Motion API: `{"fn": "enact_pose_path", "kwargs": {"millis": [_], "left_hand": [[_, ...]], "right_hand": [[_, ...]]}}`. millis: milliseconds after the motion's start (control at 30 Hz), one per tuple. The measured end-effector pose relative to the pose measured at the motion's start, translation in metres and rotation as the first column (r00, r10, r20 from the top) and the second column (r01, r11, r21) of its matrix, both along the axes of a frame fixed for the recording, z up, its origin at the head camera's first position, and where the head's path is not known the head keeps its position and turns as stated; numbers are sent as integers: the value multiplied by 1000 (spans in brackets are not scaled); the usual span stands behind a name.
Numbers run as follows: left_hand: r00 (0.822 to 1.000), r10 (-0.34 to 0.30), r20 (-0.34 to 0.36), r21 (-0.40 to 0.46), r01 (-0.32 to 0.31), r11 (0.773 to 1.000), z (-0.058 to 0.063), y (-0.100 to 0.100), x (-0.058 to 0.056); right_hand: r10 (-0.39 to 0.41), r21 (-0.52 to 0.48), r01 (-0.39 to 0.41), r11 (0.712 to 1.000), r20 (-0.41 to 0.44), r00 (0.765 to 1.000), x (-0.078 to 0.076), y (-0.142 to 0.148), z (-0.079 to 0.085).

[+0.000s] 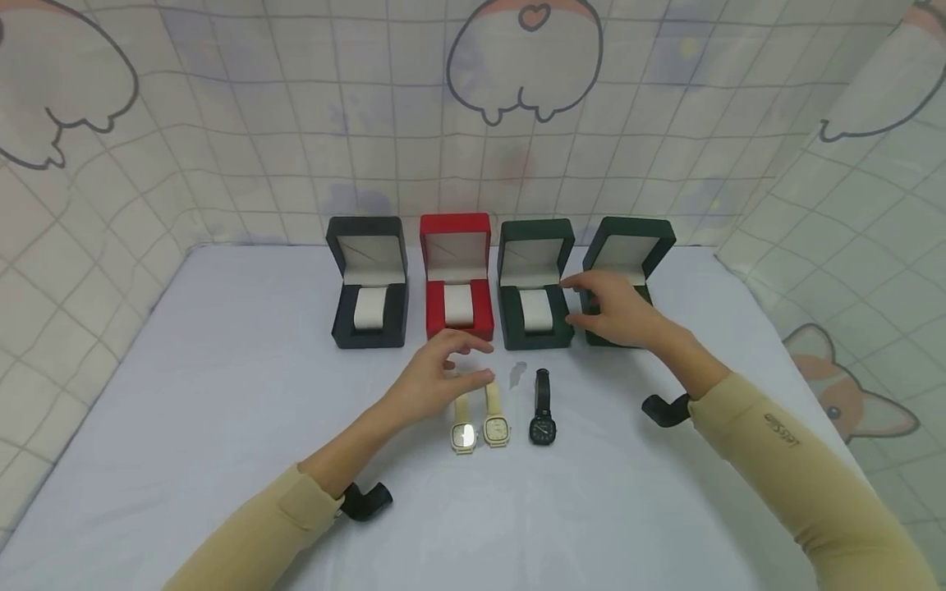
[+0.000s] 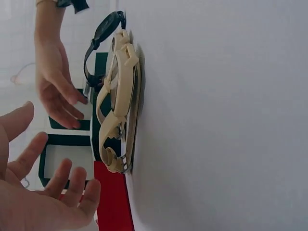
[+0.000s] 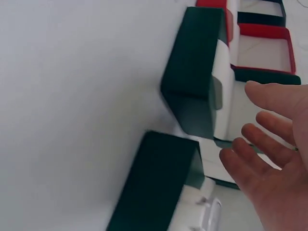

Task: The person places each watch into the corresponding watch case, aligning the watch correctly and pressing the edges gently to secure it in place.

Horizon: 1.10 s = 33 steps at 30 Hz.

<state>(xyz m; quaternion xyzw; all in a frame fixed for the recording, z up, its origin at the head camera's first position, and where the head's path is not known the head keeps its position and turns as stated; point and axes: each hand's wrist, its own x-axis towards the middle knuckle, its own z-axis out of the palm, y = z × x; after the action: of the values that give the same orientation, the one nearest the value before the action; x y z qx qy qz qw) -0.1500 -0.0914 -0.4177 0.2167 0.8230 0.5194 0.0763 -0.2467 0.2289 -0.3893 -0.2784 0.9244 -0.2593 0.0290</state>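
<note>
My right hand hovers over the far-right green watch box, partly hiding it, with thumb and fingers spread by the right side of the other green box. Nothing is in its grasp. A pale watch sits inside the far-right box in the right wrist view. My left hand holds nothing either; its fingers are parted above the straps of two cream watches, one at left and one beside it. To their right lies a black watch.
A red watch box and a dark box stand left of the green ones, lids raised, white cushions inside. All the boxes line the back of the white-covered table. Behind hangs a patterned curtain.
</note>
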Motion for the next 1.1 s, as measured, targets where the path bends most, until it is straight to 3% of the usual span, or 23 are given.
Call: {"fn": "enact_pose_path", "kwargs": {"millis": [467,733,1100], "left_hand": [[991,100,88,-92,-92,991,5,-5,14],[991,100,90,-90,-92,992,2,-12,21],[986,104,128,-79,-95,992,-4,-19,23]], "right_hand": [[26,70,-26,997,4,1000,-9,-28,-14],[23,105,-28,994,53,998,-15,-38,-16],[-10,122,4,992,49,999,-11,-43,-22]]}}
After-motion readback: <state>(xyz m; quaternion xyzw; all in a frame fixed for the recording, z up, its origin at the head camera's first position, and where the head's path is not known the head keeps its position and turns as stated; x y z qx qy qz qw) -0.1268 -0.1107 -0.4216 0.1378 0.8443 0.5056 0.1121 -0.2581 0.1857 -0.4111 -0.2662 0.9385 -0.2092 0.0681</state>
